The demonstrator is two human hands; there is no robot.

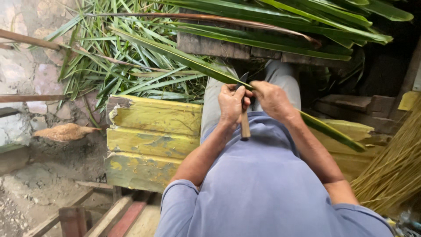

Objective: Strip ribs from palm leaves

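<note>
Soft, even daylight; upper right corner falls into deep shadow. Sharp centre, mild wide-angle stretching at edges.

Two hands work a knife against a long green leaf

The left hand [231,104] grips a knife [244,112] by its wooden handle, blade up against the leaf [184,58]. The right hand [272,100] pinches the leaf just beside the blade. The leaf runs slantwise across the lap. A yellow bench [151,142] stands at left, with cut leaves [118,61] piled beyond and straw-coloured sticks [397,169] at right.
</note>
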